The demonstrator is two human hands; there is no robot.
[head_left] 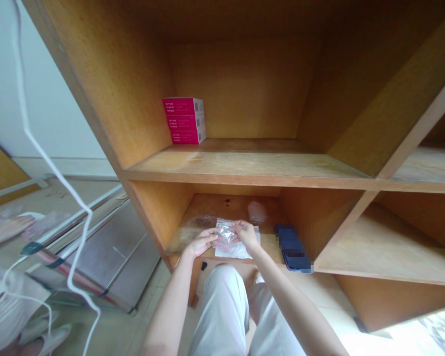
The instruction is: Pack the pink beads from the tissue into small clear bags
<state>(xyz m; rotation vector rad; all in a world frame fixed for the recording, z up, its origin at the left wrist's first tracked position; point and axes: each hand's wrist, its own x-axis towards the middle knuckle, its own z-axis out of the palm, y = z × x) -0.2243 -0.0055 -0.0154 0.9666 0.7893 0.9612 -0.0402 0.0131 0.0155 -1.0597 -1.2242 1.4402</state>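
Both hands are over the lower shelf, near its front edge. Between them is a small clear zip bag [225, 231] with something shiny and silvery inside. My left hand [203, 242] pinches the bag's left side. The fingers of my right hand [246, 234] are closed on its right upper part. Beneath the bag lies a white sheet or packet [241, 251], partly covered by the bag and the right hand. Farther back on the shelf sits another clear plastic bag [257, 211], its contents too blurred to tell.
A dark blue phone [292, 248] lies right of my hands at the shelf edge. Three pink boxes [184, 121] are stacked on the upper shelf [252, 158]. At left, a white cable [55, 173] hangs before a metal-framed cart [111, 247]; another person's hand [11, 230] is beyond.
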